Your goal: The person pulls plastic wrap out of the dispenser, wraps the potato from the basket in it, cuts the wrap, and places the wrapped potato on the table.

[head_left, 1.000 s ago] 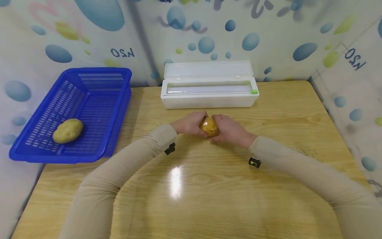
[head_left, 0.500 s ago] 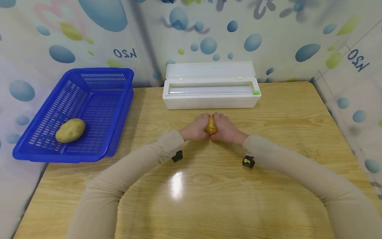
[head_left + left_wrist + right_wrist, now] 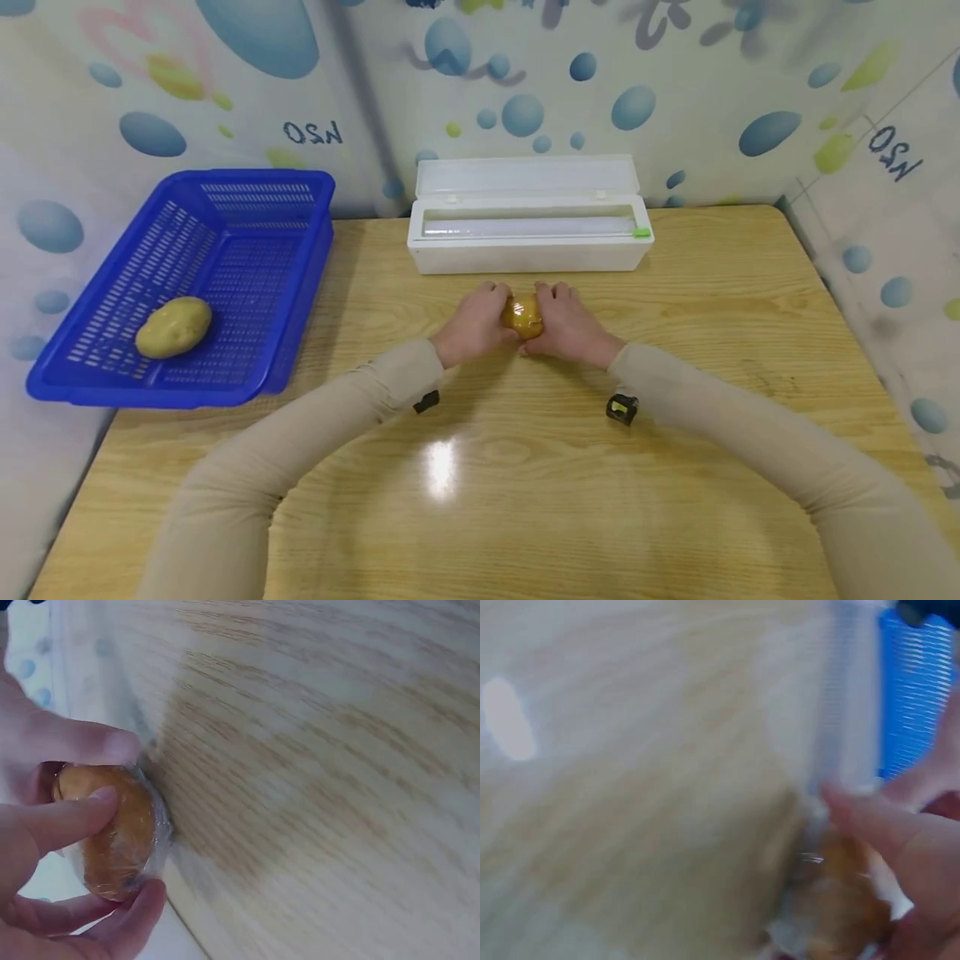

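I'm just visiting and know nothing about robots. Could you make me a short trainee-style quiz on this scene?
1. True or false: the left hand and the right hand both grip the clear-wrapped orange-brown item.

2. How many potatoes lie in the blue basket?
A) none
B) one
C) three

3. Short answer: is the lid of the white box open or closed?

Key: 1. True. 2. B, one. 3. Open.
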Demonstrator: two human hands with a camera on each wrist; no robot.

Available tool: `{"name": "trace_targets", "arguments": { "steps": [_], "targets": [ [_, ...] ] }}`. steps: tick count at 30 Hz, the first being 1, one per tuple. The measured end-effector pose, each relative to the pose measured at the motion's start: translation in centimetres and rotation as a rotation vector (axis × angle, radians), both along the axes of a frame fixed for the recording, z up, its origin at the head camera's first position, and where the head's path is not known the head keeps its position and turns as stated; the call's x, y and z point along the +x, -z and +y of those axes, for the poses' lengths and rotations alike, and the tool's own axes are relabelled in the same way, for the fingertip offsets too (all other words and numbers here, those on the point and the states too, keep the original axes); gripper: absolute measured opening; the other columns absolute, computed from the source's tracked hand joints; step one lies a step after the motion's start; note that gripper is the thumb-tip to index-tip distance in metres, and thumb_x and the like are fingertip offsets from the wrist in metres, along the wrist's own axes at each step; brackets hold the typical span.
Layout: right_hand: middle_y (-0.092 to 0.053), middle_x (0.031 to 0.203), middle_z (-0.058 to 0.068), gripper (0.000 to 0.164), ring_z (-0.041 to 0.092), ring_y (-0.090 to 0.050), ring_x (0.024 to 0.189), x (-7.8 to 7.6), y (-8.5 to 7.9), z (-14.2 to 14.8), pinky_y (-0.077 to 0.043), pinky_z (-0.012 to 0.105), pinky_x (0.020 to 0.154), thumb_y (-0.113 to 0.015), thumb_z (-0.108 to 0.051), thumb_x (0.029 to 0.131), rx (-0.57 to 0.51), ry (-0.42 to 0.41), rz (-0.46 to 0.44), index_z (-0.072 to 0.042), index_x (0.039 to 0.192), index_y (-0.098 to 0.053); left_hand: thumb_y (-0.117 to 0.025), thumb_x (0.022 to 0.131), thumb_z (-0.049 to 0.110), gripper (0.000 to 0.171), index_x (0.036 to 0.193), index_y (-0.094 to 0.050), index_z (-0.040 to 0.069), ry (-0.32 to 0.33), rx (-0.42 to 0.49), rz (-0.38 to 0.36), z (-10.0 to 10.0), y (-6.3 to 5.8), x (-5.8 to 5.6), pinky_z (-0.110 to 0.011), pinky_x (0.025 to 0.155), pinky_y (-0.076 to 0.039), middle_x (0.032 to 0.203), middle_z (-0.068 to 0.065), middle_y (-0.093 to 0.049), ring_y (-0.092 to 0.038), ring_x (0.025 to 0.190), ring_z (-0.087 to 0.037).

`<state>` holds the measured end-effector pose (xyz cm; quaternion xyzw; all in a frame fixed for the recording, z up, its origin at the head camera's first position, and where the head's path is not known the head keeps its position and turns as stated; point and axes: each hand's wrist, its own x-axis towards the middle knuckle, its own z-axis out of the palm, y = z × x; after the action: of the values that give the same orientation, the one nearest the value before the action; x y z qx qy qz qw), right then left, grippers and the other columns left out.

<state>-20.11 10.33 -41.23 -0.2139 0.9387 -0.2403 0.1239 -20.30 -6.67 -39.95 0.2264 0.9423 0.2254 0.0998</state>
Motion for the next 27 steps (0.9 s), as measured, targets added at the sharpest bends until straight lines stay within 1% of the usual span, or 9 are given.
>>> {"name": "trace_targets", "arguments": {
  "steps": [3, 6, 8, 12, 15, 17, 22, 25, 27],
  "targets": [
    [-0.057, 0.11, 0.026, 0.088, 0.035, -0.056, 0.098, -0.3, -0.8, 0.2, -0.048, 0.045, 0.084, -0.086, -0.032, 0.072, 0.028, -0.002, -0.043, 0.013, 0.132, -0.041, -0.081, 0.077, 0.011, 0.046, 0.11, -0.055, -0.007, 0.034, -0.005, 0.002, 0.0, 0.0, -0.3, -0.034, 0.082, -0.05, 0.102, -0.018, -0.06, -0.059, 0.092, -0.027],
    [-0.063, 0.098, 0.016, 0.065, 0.027, -0.06, 0.086, -0.8, -1.2, 0.6, -0.049, 0.04, 0.076, -0.086, -0.029, 0.072, 0.006, -0.014, -0.061, 0.008, 0.115, -0.055, -0.081, 0.075, 0.01, 0.045, 0.107, -0.054, -0.006, 0.061, 0.0, -0.022, -0.1, -0.1, -1.0, -0.034, 0.078, -0.049, 0.098, -0.016, -0.062, -0.059, 0.088, -0.026],
    [-0.064, 0.093, 0.011, 0.054, 0.023, -0.058, 0.081, -1.1, -1.0, 0.9, -0.047, 0.038, 0.072, -0.085, -0.029, 0.073, -0.02, -0.027, -0.074, 0.005, 0.107, -0.059, -0.081, 0.074, 0.01, 0.046, 0.107, -0.054, -0.006, 0.067, 0.019, -0.056, -0.2, 0.0, -1.4, -0.034, 0.077, -0.049, 0.097, -0.015, -0.062, -0.059, 0.087, -0.025],
    [-0.064, 0.097, 0.013, 0.058, 0.024, -0.059, 0.083, -1.4, -0.8, 1.2, -0.048, 0.037, 0.073, -0.084, -0.03, 0.074, -0.051, -0.043, -0.1, 0.006, 0.112, -0.058, -0.082, 0.074, 0.011, 0.049, 0.109, -0.051, -0.004, 0.06, 0.066, -0.15, -0.5, 0.1, -2.0, -0.031, 0.078, -0.048, 0.099, -0.014, -0.061, -0.057, 0.088, -0.023],
    [-0.063, 0.104, 0.019, 0.067, 0.028, -0.059, 0.09, -1.2, -1.2, 1.1, -0.049, 0.04, 0.078, -0.084, -0.031, 0.075, -0.005, -0.031, -0.085, 0.01, 0.119, -0.055, -0.082, 0.075, 0.011, 0.051, 0.112, -0.05, -0.004, 0.058, 0.08, -0.183, -0.7, 0.1, -2.2, -0.032, 0.08, -0.048, 0.101, -0.015, -0.06, -0.057, 0.09, -0.024],
    [-0.063, 0.102, 0.02, 0.065, 0.029, -0.059, 0.088, -0.9, -1.4, 1.1, -0.049, 0.041, 0.077, -0.084, -0.031, 0.075, 0.027, -0.015, -0.067, 0.011, 0.117, -0.055, -0.081, 0.077, 0.01, 0.055, 0.118, -0.048, -0.005, 0.066, 0.077, -0.189, -0.6, 0.1, -2.2, -0.032, 0.083, -0.048, 0.106, -0.016, -0.06, -0.058, 0.095, -0.025],
    [-0.063, 0.086, 0.011, 0.045, 0.024, -0.058, 0.074, -0.1, -1.8, 1.1, -0.049, 0.038, 0.068, -0.085, -0.024, 0.075, 0.03, 0.005, -0.046, 0.005, 0.099, -0.06, -0.075, 0.083, 0.009, 0.066, 0.135, -0.039, -0.009, 0.165, 0.06, -0.19, -0.2, 0.4, -1.8, -0.035, 0.092, -0.045, 0.121, -0.021, -0.056, -0.056, 0.106, -0.028],
    [-0.064, 0.092, 0.013, 0.049, 0.026, -0.059, 0.081, 0.0, -1.6, 1.3, -0.049, 0.04, 0.073, -0.084, -0.024, 0.075, 0.014, 0.01, -0.044, 0.005, 0.105, -0.059, -0.073, 0.082, 0.007, 0.062, 0.133, -0.041, -0.01, 0.202, 0.05, -0.163, 0.1, 0.3, -1.6, -0.036, 0.092, -0.045, 0.118, -0.021, -0.057, -0.056, 0.104, -0.029],
    [-0.062, 0.104, 0.018, 0.061, 0.029, -0.059, 0.09, 0.0, -1.4, 1.4, -0.049, 0.042, 0.08, -0.084, -0.026, 0.076, 0.023, 0.008, -0.045, 0.008, 0.118, -0.055, -0.073, 0.082, 0.005, 0.059, 0.131, -0.044, -0.01, 0.204, 0.044, -0.15, 0.2, 0.3, -1.7, -0.037, 0.092, -0.044, 0.117, -0.02, -0.058, -0.056, 0.104, -0.029]
  ]
}}
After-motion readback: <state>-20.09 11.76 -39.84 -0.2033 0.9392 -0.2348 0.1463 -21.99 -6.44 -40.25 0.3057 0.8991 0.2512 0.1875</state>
